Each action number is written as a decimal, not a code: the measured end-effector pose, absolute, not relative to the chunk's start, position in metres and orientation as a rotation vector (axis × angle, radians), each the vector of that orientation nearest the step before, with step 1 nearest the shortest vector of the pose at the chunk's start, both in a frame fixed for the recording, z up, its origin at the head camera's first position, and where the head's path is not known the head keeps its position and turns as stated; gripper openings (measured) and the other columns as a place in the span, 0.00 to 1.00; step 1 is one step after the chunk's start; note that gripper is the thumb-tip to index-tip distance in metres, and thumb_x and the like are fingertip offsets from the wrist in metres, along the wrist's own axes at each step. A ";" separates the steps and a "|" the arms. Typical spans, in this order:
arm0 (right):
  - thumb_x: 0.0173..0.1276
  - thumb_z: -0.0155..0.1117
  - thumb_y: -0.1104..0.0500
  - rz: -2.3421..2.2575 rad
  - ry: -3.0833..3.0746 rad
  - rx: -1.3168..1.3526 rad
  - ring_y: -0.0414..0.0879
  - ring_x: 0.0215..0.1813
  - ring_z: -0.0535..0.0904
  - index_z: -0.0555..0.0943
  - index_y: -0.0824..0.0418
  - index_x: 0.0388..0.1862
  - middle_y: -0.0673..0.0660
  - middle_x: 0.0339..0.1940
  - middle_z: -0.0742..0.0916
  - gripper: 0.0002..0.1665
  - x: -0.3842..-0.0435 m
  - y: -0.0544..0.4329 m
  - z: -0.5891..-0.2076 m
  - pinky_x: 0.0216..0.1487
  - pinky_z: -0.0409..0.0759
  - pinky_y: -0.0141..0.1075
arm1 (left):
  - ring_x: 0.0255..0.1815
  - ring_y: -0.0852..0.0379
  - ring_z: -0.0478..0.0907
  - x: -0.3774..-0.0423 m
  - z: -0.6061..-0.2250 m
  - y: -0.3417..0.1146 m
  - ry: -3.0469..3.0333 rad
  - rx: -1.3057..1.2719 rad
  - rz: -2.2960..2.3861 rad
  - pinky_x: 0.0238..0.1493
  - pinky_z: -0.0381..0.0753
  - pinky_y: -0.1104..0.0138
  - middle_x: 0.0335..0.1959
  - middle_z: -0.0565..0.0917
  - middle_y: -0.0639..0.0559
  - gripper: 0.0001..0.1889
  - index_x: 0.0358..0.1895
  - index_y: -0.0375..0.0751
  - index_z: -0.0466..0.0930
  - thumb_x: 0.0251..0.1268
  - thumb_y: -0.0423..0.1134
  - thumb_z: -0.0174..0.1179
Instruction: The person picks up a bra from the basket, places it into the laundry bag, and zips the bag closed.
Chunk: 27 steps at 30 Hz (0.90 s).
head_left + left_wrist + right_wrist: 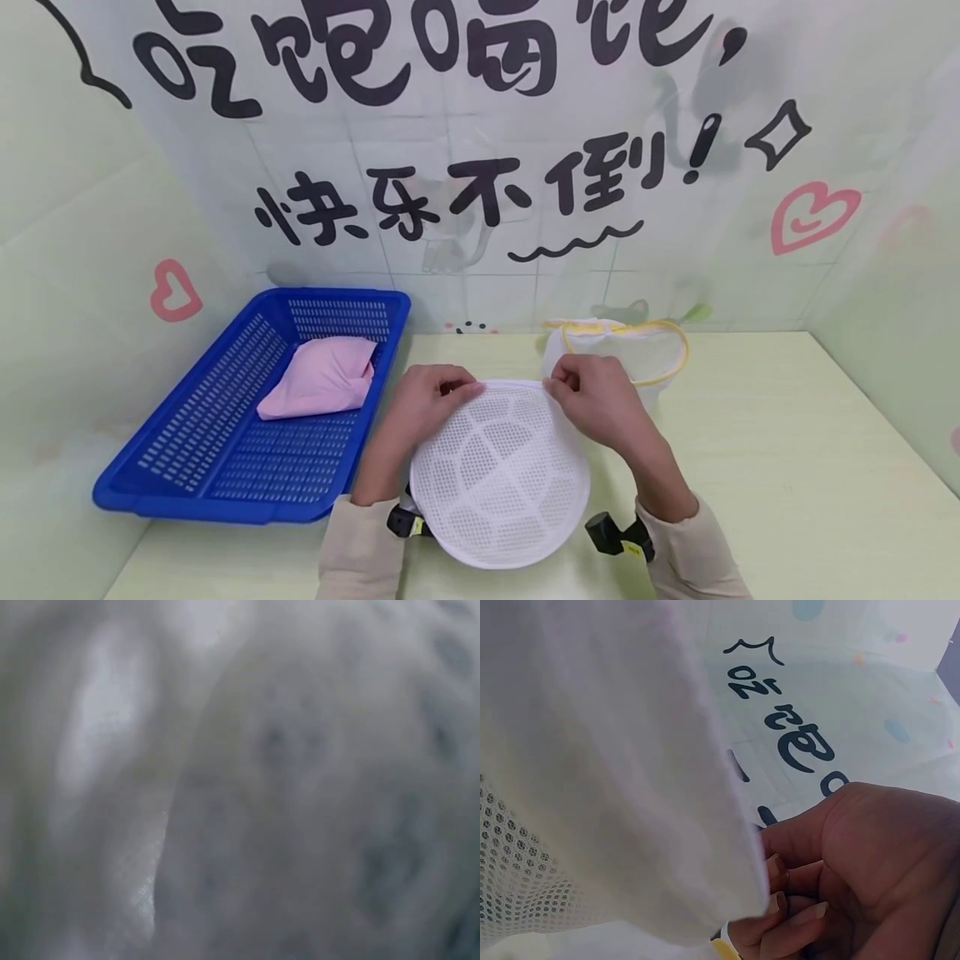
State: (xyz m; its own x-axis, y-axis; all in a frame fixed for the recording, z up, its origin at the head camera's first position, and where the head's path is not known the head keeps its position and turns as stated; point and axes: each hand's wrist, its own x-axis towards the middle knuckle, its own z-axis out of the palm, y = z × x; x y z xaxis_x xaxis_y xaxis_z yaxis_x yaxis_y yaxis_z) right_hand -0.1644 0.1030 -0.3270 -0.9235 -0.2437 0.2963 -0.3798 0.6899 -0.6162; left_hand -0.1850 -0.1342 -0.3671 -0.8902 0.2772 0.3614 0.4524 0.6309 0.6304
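A round white mesh laundry bag (502, 483) hangs upright in front of me, over the table. My left hand (427, 408) pinches its top edge on the left, and my right hand (600, 400) pinches the same edge a short way to the right. In the right wrist view, the right hand's thumb and fingers (795, 922) grip the white border of the bag (630, 787), with finer mesh at lower left. White mesh (300, 787) held very close blurs the left wrist view and hides the left hand there.
To the left stands a blue perforated basket (217, 508) holding a folded pink cloth (322, 379). Behind my right hand is a white bag with yellow trim (660, 367), standing on the pale table (787, 467). A printed wall sheet (480, 300) rises at the table's back.
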 end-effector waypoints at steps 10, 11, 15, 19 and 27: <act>0.61 0.64 0.65 1.059 -2.727 0.508 0.42 0.20 0.68 0.77 0.57 0.20 0.48 0.15 0.74 0.11 -0.165 0.104 -0.327 0.24 0.67 0.35 | 0.22 0.61 0.68 -0.185 -0.365 -0.136 -2.611 -0.612 -1.086 0.24 0.67 0.67 0.21 0.78 0.60 0.06 0.32 0.43 0.87 0.62 0.41 0.64; 0.61 0.64 0.65 1.059 -2.727 0.508 0.42 0.20 0.67 0.77 0.57 0.20 0.47 0.15 0.74 0.11 -0.165 0.105 -0.326 0.24 0.67 0.35 | 0.22 0.61 0.68 -0.185 -0.365 -0.136 -2.618 -0.604 -1.084 0.25 0.67 0.67 0.21 0.78 0.60 0.06 0.32 0.43 0.87 0.62 0.41 0.64; 0.61 0.64 0.65 1.074 -2.732 0.507 0.41 0.20 0.67 0.77 0.57 0.20 0.47 0.15 0.74 0.10 -0.165 0.106 -0.326 0.23 0.67 0.34 | 0.22 0.61 0.68 -0.186 -0.365 -0.136 -2.625 -0.596 -1.075 0.25 0.67 0.68 0.21 0.78 0.59 0.06 0.32 0.43 0.87 0.62 0.41 0.64; 0.61 0.64 0.65 1.079 -2.729 0.502 0.42 0.19 0.67 0.77 0.57 0.20 0.47 0.15 0.74 0.11 -0.165 0.107 -0.326 0.22 0.67 0.34 | 0.22 0.61 0.69 -0.186 -0.364 -0.136 -2.634 -0.576 -1.070 0.25 0.68 0.68 0.21 0.78 0.59 0.06 0.32 0.44 0.87 0.63 0.40 0.64; 0.61 0.64 0.65 1.097 -2.727 0.505 0.42 0.19 0.67 0.77 0.57 0.19 0.48 0.15 0.74 0.11 -0.165 0.107 -0.326 0.22 0.66 0.34 | 0.23 0.60 0.69 -0.185 -0.363 -0.138 -2.653 -0.535 -1.083 0.26 0.68 0.66 0.22 0.78 0.59 0.06 0.32 0.44 0.86 0.63 0.40 0.63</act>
State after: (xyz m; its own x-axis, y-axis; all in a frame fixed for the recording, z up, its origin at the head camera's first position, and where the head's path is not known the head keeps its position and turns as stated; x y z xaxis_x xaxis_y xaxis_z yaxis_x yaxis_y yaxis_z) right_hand -0.1649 0.1065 -0.3258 -0.9303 -0.2494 0.2690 -0.3662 0.6743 -0.6413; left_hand -0.1850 -0.1380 -0.3626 -0.9081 0.2462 0.3387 0.4128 0.6610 0.6266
